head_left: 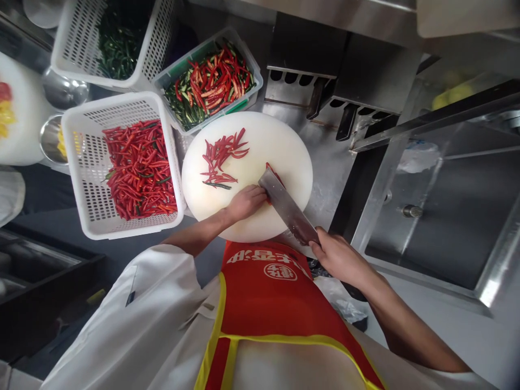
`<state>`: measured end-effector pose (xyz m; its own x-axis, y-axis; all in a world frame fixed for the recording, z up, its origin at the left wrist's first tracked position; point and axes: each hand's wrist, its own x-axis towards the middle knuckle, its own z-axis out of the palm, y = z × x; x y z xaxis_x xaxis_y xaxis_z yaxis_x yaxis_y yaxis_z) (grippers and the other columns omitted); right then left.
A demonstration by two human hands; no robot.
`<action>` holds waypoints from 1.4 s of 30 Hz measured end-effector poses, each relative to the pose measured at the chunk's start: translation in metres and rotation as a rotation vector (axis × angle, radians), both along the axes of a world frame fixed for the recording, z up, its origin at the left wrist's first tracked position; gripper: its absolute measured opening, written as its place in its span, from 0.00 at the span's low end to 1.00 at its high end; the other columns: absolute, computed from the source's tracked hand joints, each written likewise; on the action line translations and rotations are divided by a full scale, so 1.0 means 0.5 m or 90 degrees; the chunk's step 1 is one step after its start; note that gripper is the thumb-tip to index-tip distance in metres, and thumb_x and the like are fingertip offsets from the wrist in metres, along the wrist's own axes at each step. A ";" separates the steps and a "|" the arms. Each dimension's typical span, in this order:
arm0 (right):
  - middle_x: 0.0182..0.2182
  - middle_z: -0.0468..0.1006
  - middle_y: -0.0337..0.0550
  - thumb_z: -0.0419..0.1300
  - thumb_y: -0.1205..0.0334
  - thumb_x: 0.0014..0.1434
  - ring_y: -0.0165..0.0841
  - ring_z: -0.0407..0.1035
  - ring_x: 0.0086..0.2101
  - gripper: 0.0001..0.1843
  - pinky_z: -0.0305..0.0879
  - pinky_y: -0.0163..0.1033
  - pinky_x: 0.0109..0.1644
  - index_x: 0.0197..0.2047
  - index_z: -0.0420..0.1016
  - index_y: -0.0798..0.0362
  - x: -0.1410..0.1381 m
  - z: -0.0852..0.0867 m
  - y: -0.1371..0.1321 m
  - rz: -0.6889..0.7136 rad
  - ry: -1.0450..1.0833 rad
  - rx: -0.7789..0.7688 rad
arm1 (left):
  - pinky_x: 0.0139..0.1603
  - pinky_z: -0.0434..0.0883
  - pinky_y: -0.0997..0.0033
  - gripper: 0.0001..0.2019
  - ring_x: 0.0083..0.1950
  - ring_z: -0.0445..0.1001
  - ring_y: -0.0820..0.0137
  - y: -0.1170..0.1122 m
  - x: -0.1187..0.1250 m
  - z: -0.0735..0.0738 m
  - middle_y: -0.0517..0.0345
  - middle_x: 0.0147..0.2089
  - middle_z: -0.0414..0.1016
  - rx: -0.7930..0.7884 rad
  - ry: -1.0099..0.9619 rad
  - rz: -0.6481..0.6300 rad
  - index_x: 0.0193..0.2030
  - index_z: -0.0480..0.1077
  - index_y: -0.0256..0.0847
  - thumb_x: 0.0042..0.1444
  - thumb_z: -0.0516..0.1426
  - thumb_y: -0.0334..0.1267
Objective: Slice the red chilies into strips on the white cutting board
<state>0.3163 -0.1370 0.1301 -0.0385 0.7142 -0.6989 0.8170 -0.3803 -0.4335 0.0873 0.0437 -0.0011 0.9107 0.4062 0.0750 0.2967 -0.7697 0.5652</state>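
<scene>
A round white cutting board (280, 146) lies in front of me with a loose pile of red chilies (221, 157) on its left half. My left hand (246, 201) is curled closed at the board's near edge, pressing down on red chilies (275, 174) that are mostly hidden beside the blade. My right hand (339, 257) grips the handle of a cleaver (286, 206), whose blade lies across the board just right of my left hand's fingers.
A white basket of red chilies (138, 168) stands left of the board. Behind it are a basket of green chilies (117, 40) and a tub of cut mixed chilies (211, 81). A steel sink (442, 216) lies to the right, a knife rack (325, 92) behind.
</scene>
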 end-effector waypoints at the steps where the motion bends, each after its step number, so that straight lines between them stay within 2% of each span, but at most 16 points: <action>1: 0.24 0.73 0.42 0.47 0.60 0.68 0.39 0.72 0.29 0.06 0.49 0.39 0.30 0.40 0.61 0.50 -0.001 0.001 0.001 0.000 0.005 -0.007 | 0.53 0.71 0.61 0.16 0.51 0.72 0.65 0.001 0.001 0.000 0.48 0.50 0.76 -0.004 0.000 -0.003 0.47 0.74 0.38 0.69 0.45 0.36; 5: 0.25 0.74 0.43 0.47 0.61 0.68 0.40 0.72 0.29 0.05 0.49 0.39 0.31 0.40 0.61 0.51 -0.029 -0.017 0.026 -0.003 -0.009 -0.007 | 0.54 0.71 0.60 0.17 0.50 0.72 0.65 0.007 0.003 0.002 0.47 0.50 0.75 -0.017 -0.001 -0.022 0.47 0.73 0.37 0.69 0.44 0.36; 11: 0.28 0.76 0.46 0.49 0.63 0.67 0.41 0.72 0.32 0.04 0.51 0.38 0.32 0.44 0.61 0.53 -0.072 -0.094 0.093 -0.047 -0.008 0.081 | 0.54 0.71 0.61 0.17 0.51 0.71 0.65 0.009 -0.001 0.003 0.46 0.49 0.75 -0.005 0.005 -0.038 0.46 0.73 0.36 0.69 0.44 0.37; 13: 0.26 0.74 0.44 0.49 0.62 0.67 0.40 0.72 0.31 0.04 0.52 0.38 0.32 0.42 0.61 0.52 -0.064 -0.101 0.099 -0.072 0.016 0.081 | 0.54 0.71 0.61 0.18 0.51 0.71 0.65 0.008 -0.004 0.006 0.47 0.50 0.74 -0.001 0.015 -0.047 0.46 0.73 0.37 0.70 0.43 0.38; 16: 0.23 0.72 0.41 0.49 0.59 0.67 0.39 0.71 0.28 0.05 0.52 0.38 0.31 0.40 0.60 0.51 -0.044 -0.087 0.079 -0.121 0.030 0.075 | 0.52 0.71 0.62 0.18 0.49 0.72 0.66 0.028 -0.010 0.018 0.47 0.48 0.74 0.002 0.027 -0.045 0.46 0.73 0.37 0.70 0.43 0.37; 17: 0.23 0.72 0.41 0.48 0.58 0.67 0.39 0.71 0.28 0.06 0.52 0.38 0.31 0.39 0.60 0.50 -0.039 -0.079 0.065 -0.133 0.026 0.074 | 0.51 0.71 0.63 0.17 0.48 0.72 0.65 0.044 -0.011 0.025 0.48 0.46 0.74 0.013 0.035 -0.014 0.45 0.73 0.37 0.70 0.43 0.37; 19: 0.25 0.73 0.41 0.48 0.56 0.66 0.40 0.72 0.29 0.07 0.53 0.38 0.32 0.38 0.60 0.49 -0.032 -0.062 0.034 -0.135 0.022 0.068 | 0.50 0.71 0.62 0.17 0.47 0.71 0.64 0.090 -0.014 0.038 0.47 0.45 0.74 0.052 0.056 0.097 0.43 0.72 0.36 0.69 0.43 0.37; 22: 0.26 0.74 0.41 0.46 0.54 0.67 0.40 0.72 0.31 0.10 0.54 0.38 0.33 0.35 0.59 0.49 -0.029 -0.044 -0.011 -0.083 0.045 0.034 | 0.52 0.69 0.57 0.14 0.49 0.70 0.60 0.169 -0.013 0.055 0.44 0.45 0.72 0.104 0.135 0.246 0.42 0.72 0.34 0.67 0.45 0.33; 24: 0.26 0.74 0.41 0.45 0.54 0.67 0.40 0.72 0.31 0.11 0.54 0.38 0.33 0.34 0.59 0.48 -0.028 -0.043 -0.031 -0.050 0.075 0.006 | 0.53 0.68 0.54 0.12 0.50 0.70 0.57 0.202 -0.010 0.062 0.43 0.44 0.71 0.113 0.198 0.262 0.41 0.72 0.33 0.65 0.48 0.31; 26: 0.26 0.74 0.40 0.45 0.53 0.67 0.39 0.71 0.30 0.12 0.54 0.38 0.32 0.34 0.60 0.48 -0.027 -0.049 -0.041 -0.046 0.094 -0.009 | 0.52 0.68 0.54 0.10 0.50 0.70 0.56 0.211 -0.007 0.067 0.43 0.44 0.71 0.129 0.251 0.251 0.39 0.72 0.33 0.63 0.49 0.29; 29: 0.24 0.72 0.39 0.45 0.52 0.66 0.38 0.70 0.28 0.12 0.53 0.38 0.31 0.34 0.60 0.48 -0.022 -0.063 -0.042 -0.088 0.072 -0.005 | 0.50 0.69 0.57 0.10 0.49 0.71 0.57 0.192 -0.004 0.073 0.43 0.46 0.71 0.149 0.291 0.239 0.39 0.72 0.34 0.63 0.49 0.28; 32: 0.23 0.72 0.39 0.46 0.52 0.66 0.38 0.70 0.28 0.11 0.53 0.38 0.31 0.35 0.60 0.48 -0.019 -0.071 -0.033 -0.133 0.034 0.018 | 0.41 0.70 0.63 0.11 0.43 0.72 0.60 0.158 -0.003 0.076 0.46 0.44 0.71 0.113 0.304 0.225 0.40 0.72 0.36 0.63 0.48 0.28; 34: 0.23 0.71 0.39 0.47 0.52 0.66 0.38 0.69 0.27 0.11 0.52 0.38 0.31 0.35 0.60 0.48 -0.020 -0.072 -0.027 -0.140 0.021 0.029 | 0.37 0.69 0.65 0.11 0.42 0.72 0.62 0.135 -0.002 0.073 0.48 0.42 0.71 0.083 0.287 0.200 0.41 0.72 0.37 0.63 0.48 0.28; 36: 0.22 0.71 0.39 0.47 0.53 0.66 0.37 0.69 0.27 0.11 0.52 0.38 0.31 0.35 0.59 0.49 -0.022 -0.070 -0.020 -0.136 0.010 0.033 | 0.38 0.69 0.65 0.11 0.43 0.72 0.62 0.114 0.000 0.068 0.48 0.42 0.72 0.065 0.248 0.167 0.42 0.72 0.37 0.63 0.48 0.28; 39: 0.23 0.72 0.40 0.48 0.55 0.66 0.37 0.70 0.28 0.09 0.51 0.38 0.31 0.35 0.60 0.49 -0.026 -0.065 -0.011 -0.129 -0.003 0.037 | 0.43 0.70 0.64 0.11 0.44 0.71 0.62 0.084 -0.001 0.061 0.49 0.41 0.74 0.040 0.181 0.064 0.43 0.72 0.37 0.63 0.49 0.28; 42: 0.23 0.72 0.40 0.49 0.57 0.66 0.38 0.70 0.28 0.07 0.49 0.38 0.31 0.36 0.61 0.49 -0.029 -0.058 -0.003 -0.106 -0.010 0.042 | 0.44 0.70 0.64 0.13 0.44 0.71 0.63 0.057 -0.007 0.056 0.49 0.41 0.75 0.016 0.124 -0.053 0.42 0.72 0.37 0.65 0.47 0.30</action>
<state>0.3015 -0.1387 0.1013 0.0954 0.7539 -0.6500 0.7519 -0.4825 -0.4493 0.0836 0.0724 0.0266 0.9393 0.3293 -0.0966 0.3334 -0.8089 0.4842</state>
